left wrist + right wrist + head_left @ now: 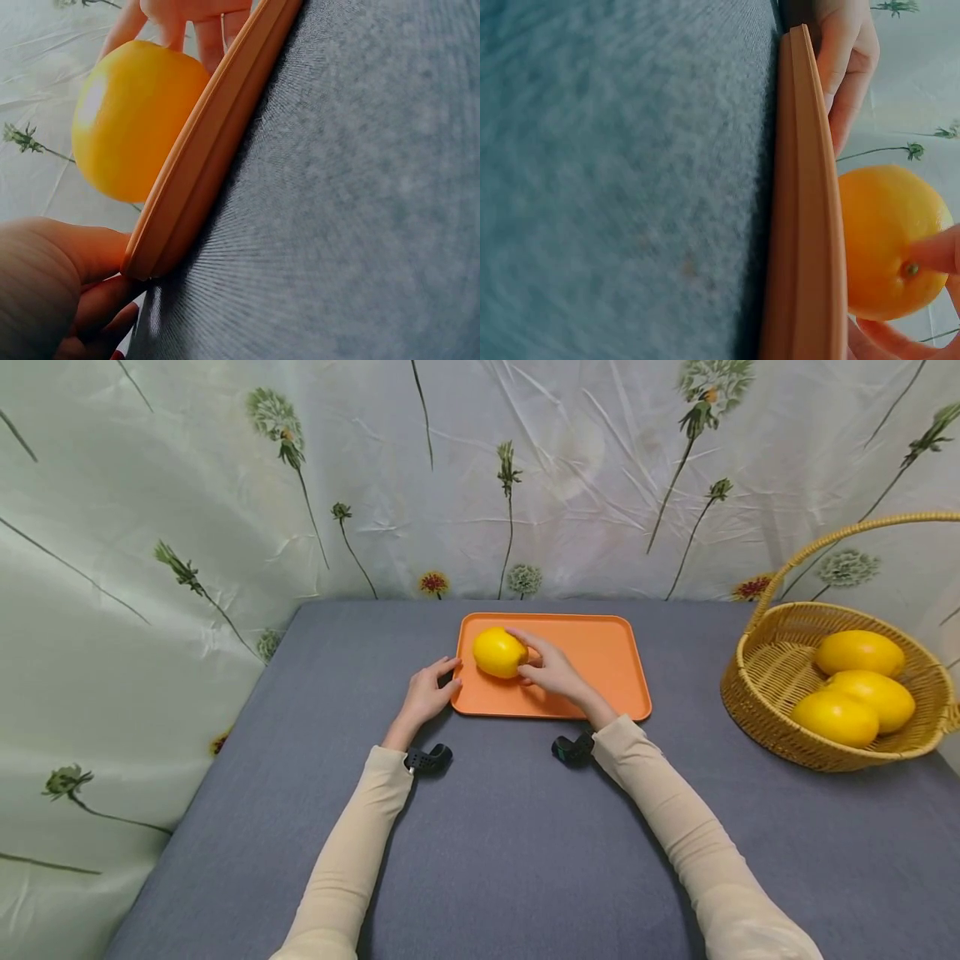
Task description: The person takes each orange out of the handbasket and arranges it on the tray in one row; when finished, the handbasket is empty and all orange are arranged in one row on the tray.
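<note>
Resting on the orange tray (600,647) at its left end, the yellow melon (499,652) sits in the right hand's (553,670) curled fingers; the left hand (426,693), fingers relaxed, touches the tray's left edge, holding nothing.

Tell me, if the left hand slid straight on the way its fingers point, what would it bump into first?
Probably the orange tray: the left hand already rests against its near left corner. Just past that rim sits the yellow fruit, held by the right hand, though depth is hard to judge.
</note>
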Motion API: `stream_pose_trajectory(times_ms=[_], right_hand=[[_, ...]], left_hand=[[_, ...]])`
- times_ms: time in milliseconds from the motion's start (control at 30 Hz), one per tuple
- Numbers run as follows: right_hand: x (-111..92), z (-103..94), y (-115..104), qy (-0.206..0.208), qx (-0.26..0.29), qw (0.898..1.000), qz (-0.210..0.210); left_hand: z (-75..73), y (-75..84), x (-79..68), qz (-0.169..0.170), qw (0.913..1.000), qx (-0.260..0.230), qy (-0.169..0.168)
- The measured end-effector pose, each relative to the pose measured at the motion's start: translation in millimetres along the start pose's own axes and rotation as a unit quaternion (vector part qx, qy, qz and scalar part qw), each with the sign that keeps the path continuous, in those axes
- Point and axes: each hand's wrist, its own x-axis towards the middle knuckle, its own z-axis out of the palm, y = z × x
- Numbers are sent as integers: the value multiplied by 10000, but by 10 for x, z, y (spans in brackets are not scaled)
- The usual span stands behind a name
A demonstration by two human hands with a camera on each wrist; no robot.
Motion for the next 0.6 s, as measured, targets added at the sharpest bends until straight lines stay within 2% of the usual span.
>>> stream_pose_trajectory(times_ms=[267, 400, 600], right_hand=[[42, 43, -13, 15, -23, 9996, -272], [88, 91, -25, 225, -344, 9980, -471], [185, 165, -26, 578, -728, 9943, -529]], left_hand=[[2, -5, 4, -35, 10000, -26, -19], [3, -6, 5, -53, 10000, -21, -20], [2, 0, 7, -47, 10000, 16, -14]])
